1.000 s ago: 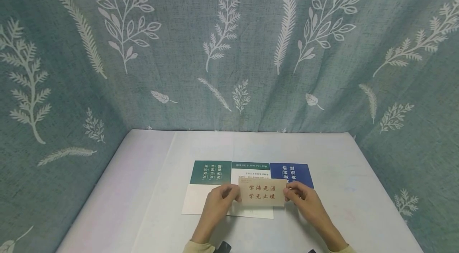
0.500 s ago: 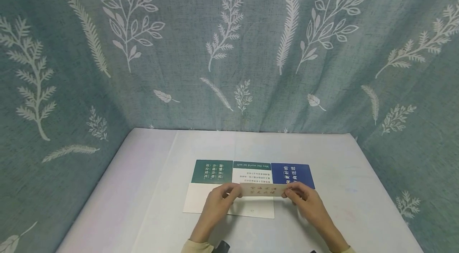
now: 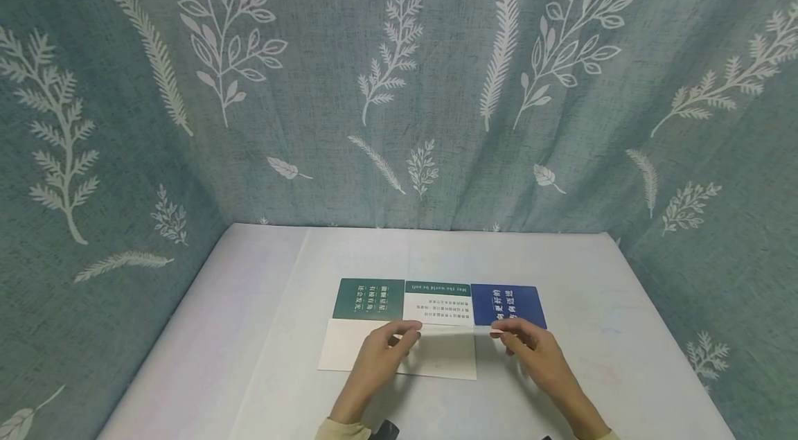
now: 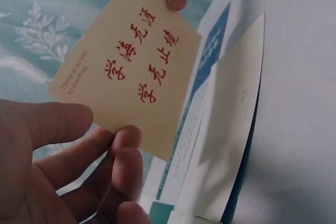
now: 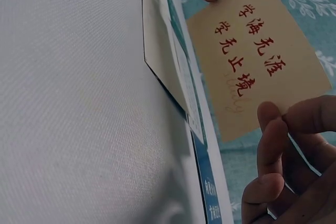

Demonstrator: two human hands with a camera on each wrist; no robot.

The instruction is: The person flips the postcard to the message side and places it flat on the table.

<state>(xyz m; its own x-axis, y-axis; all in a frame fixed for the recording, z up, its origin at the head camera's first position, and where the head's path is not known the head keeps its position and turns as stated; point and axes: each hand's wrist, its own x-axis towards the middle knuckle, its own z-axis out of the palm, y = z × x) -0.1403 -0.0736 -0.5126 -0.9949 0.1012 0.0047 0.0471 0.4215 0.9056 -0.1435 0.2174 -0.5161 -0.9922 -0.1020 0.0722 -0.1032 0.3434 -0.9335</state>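
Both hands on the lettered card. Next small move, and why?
Probably shift the lettered card right and lay it on the near side of the blue card: left hand and right hand pinch it above the table, and tabletop shows there, beside the pale card.

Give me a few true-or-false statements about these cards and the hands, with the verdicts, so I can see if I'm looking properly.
1. The left hand and right hand both hold the tan card. True.
2. The tan card lies flat on the table. False: it is held raised above it.
3. The tan card bears red writing. True.
4. The blue card lies left of the dark green card. False: it lies to the right.
5. A leaf-patterned curtain hangs behind the table. True.
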